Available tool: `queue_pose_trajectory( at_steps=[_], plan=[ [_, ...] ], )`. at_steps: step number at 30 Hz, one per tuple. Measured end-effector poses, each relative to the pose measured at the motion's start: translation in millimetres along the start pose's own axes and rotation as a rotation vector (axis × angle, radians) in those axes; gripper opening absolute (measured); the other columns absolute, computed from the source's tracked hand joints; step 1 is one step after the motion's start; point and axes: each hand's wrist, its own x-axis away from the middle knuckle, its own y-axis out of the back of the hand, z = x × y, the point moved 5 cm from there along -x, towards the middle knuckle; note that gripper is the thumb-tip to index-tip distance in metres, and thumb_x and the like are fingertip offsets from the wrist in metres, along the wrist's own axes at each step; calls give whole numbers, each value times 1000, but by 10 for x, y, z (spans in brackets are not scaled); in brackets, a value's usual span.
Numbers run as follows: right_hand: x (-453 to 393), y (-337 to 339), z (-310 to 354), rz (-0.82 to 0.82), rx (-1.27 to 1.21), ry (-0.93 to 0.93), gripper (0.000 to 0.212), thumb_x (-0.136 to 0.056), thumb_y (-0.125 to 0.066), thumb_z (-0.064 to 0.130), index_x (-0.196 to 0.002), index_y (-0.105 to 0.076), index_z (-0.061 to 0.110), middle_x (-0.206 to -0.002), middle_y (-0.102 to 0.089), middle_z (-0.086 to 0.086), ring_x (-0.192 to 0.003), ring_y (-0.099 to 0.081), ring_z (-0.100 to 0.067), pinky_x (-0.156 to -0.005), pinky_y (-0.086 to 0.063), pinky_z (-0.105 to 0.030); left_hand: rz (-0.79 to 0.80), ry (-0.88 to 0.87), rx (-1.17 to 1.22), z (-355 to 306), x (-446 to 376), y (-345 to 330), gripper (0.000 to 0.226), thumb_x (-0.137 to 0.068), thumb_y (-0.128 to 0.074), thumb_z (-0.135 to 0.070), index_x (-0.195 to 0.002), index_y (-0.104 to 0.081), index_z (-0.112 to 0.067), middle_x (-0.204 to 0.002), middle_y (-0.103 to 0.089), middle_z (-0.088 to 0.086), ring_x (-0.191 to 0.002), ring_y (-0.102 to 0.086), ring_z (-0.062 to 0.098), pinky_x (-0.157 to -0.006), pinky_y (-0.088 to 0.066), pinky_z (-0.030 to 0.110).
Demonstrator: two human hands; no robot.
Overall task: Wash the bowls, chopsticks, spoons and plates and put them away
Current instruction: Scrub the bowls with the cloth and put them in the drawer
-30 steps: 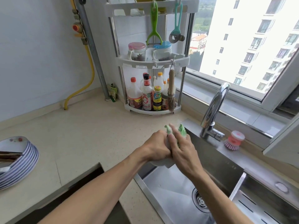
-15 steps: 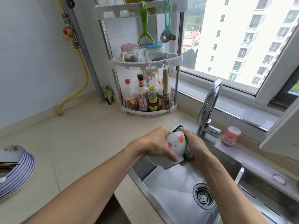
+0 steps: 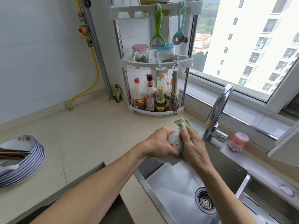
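Note:
Above the sink's left edge, my left hand (image 3: 159,143) grips a small white bowl (image 3: 175,140) with red and green flower prints, tipped on its side. My right hand (image 3: 193,147) lies over the bowl's right side and presses a green scrub cloth (image 3: 182,123) against it; the cloth's end sticks up past my fingertips. A stack of blue-striped plates (image 3: 30,160) stands at the counter's left edge, with dark chopsticks (image 3: 13,154) and a white spoon (image 3: 8,167) lying in the top one.
The steel sink (image 3: 176,188) with its drain (image 3: 205,202) lies below my hands. A chrome faucet (image 3: 217,110) rises at the right, with a pink dish brush (image 3: 238,142) beside it. A corner rack (image 3: 156,62) holds sauce bottles and jars. A beige counter (image 3: 84,135) spreads to the left.
My right hand has slid up over the bowl with the cloth, whose end now shows above my fingers. The bowl has turned slightly in my left hand. The view has shifted a little.

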Motion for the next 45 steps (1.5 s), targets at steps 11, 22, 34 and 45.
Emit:
queue_pose_trajectory(
  at_steps=[11,22,34,45],
  plan=[
    [-130,-14,-12,138,-186,-65,30,-100,-46,48,-113,-71,38,-115,-68,-13,-98,-68,-27,-92,-53,-57,-10,12,154,79,114,37,33,-70,-83,7,-98,-69,-2,-90,-71,10,-81,-69,22,-78,-60,40],
    [69,-344,-78,-138,-211,-175,49,-105,-36,45,-150,-40,27,-150,-44,4,-135,-47,-21,-106,-43,-39,-590,193,1067,368,-5,56,24,-72,-82,0,-88,-69,-13,-97,-73,16,-90,-68,38,-78,-58,55],
    [-320,34,196,80,94,43,44,-101,-40,47,-108,-73,19,-103,-74,-6,-100,-67,-29,-90,-51,-50,-270,159,722,146,156,158,52,-62,-87,0,-111,-69,2,-108,-72,21,-96,-69,37,-86,-57,57],
    [-106,-361,209,326,117,46,36,-106,-40,37,-117,-70,22,-93,-69,-3,-82,-63,-17,-74,-51,-28,-123,55,263,331,463,143,29,-71,-80,10,-97,-69,2,-87,-73,9,-77,-70,18,-68,-59,29]
  ],
)
